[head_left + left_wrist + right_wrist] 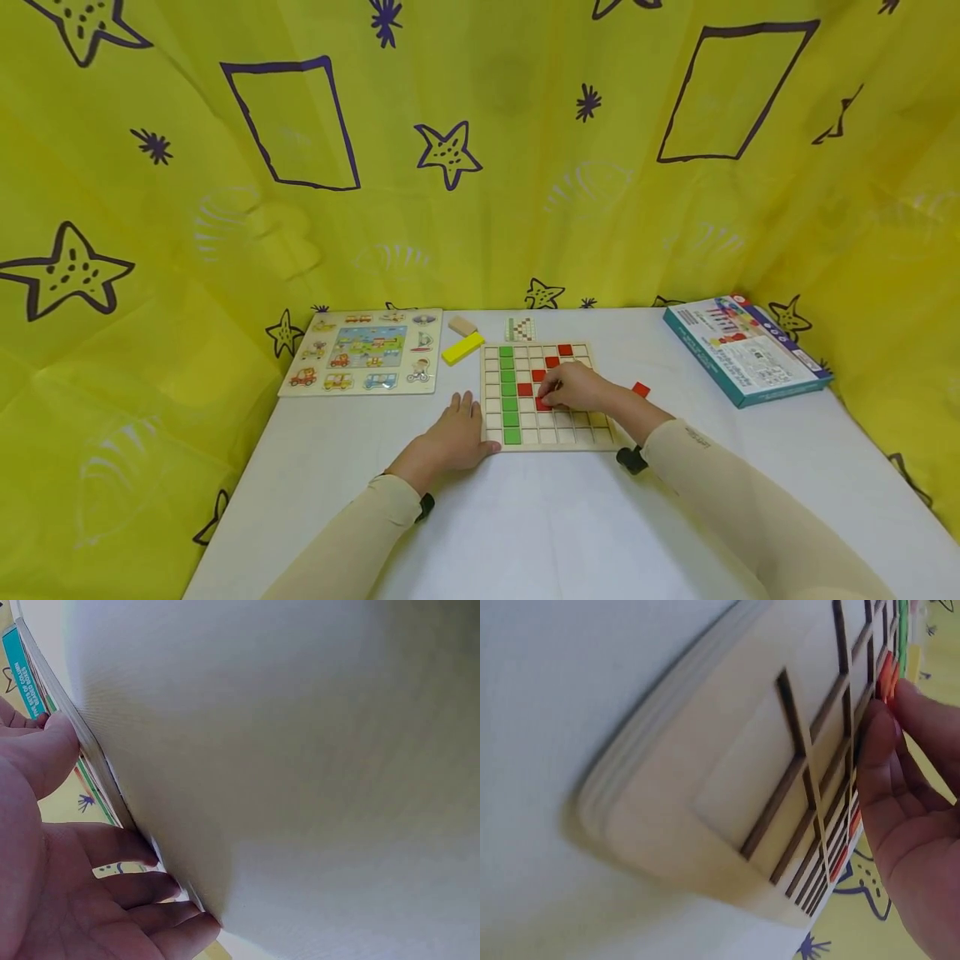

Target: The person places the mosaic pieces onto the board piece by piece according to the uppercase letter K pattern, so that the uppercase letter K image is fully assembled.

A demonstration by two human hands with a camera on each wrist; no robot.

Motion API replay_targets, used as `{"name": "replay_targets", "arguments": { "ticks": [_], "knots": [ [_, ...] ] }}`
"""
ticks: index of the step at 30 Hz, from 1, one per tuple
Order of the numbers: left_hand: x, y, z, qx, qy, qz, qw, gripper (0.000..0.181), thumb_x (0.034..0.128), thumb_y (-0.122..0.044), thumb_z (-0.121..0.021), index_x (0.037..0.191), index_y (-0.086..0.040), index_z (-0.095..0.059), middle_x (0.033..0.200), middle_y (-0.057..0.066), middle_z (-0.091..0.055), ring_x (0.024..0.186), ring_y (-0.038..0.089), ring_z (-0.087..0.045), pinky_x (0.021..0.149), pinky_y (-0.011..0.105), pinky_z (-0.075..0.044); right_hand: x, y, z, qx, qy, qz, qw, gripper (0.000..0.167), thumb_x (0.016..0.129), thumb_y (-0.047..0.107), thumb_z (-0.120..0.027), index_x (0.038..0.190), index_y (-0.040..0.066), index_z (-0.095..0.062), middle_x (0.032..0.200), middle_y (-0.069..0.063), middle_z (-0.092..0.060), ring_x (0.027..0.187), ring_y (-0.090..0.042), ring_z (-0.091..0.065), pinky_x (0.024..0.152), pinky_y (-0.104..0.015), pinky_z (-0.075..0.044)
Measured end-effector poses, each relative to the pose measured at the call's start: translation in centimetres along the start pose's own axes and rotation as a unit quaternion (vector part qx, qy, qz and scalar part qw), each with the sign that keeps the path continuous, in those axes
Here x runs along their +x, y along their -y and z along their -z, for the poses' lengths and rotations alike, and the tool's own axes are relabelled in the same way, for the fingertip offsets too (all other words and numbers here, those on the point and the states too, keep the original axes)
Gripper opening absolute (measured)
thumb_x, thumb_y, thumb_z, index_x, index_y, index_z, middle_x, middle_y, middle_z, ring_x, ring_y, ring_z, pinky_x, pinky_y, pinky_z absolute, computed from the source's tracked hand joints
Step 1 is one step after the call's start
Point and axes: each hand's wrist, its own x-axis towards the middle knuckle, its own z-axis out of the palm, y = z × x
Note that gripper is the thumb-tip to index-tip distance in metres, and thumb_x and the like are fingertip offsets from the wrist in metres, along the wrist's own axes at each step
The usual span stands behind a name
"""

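A wooden grid board (555,447) lies flat on the table. One column of it holds several green square tiles (511,404), and red tiles (565,350) form a slanting line. My right hand (581,387) is over the middle of the board and pinches a red square tile (887,675) at a cell; part of that tile is hidden by the fingers. At the board's lower left corner my left hand (456,435) rests on the table, its thumb and fingertips touching the board's edge, fingers fairly straight.
A loose red tile (641,389) lies right of the board. Behind it is a small pattern card (521,329). A yellow block (462,348) and a plain wooden block (462,325) lie by a picture puzzle (420,385). A teal box (750,354) lies at right. Yellow curtain (495,233) surrounds the table.
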Motion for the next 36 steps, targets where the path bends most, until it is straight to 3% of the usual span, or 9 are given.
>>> {"name": "replay_targets", "arguments": {
  "ticks": [9, 18, 26, 36],
  "knots": [
    [-0.1, -0.1, 0.1, 0.012, 0.001, -0.006, 0.9999, 0.087, 0.0994, -0.057, -0.052, 0.152, 0.009, -0.031, 0.162, 0.027, -0.021, 0.150, 0.043, -0.018, 0.119, 0.046, -0.025, -2.3, -1.9, 3.4, 0.007, -0.053, 0.010, 0.9985, 0.016, 0.096, 0.015, -0.070, 0.109, 0.005, -0.075, 0.103, -0.006, -0.070, 0.085, -0.021, -0.057, 0.071, -0.031, -0.050],
    [-0.3, -0.1, 0.4, -0.003, 0.008, 0.000, 1.0000, 0.088, 0.0992, -0.056, -0.053, 0.153, 0.010, -0.030, 0.162, 0.028, -0.020, 0.150, 0.043, -0.016, 0.120, 0.046, -0.024, -5.8, -6.6, 6.8, 0.014, -0.076, -0.051, 0.9957, 0.027, 0.096, 0.017, -0.070, 0.117, 0.001, -0.071, 0.104, -0.009, -0.069, 0.082, -0.023, -0.057, 0.068, -0.032, -0.051],
    [-0.3, 0.1, 0.2, -0.002, 0.007, -0.002, 1.0000, 0.088, 0.0990, -0.056, -0.053, 0.152, 0.010, -0.031, 0.162, 0.028, -0.020, 0.150, 0.043, -0.017, 0.120, 0.046, -0.024, -7.9, -10.3, 7.4, 0.026, -0.083, -0.068, 0.9939, 0.031, 0.097, 0.015, -0.068, 0.124, 0.000, -0.068, 0.108, -0.015, -0.063, 0.086, -0.024, -0.055, 0.070, -0.030, -0.050],
    [-0.3, -0.1, 0.4, 0.007, 0.007, -0.009, 0.9999, 0.088, 0.0993, -0.056, -0.052, 0.152, 0.011, -0.030, 0.162, 0.028, -0.020, 0.150, 0.043, -0.017, 0.120, 0.046, -0.025, -7.8, -12.1, 6.8, -0.002, -0.073, -0.062, 0.9954, 0.036, 0.095, 0.019, -0.070, 0.126, 0.000, -0.068, 0.099, -0.009, -0.059, 0.088, -0.025, -0.051, 0.072, -0.033, -0.045]
  ]
}}
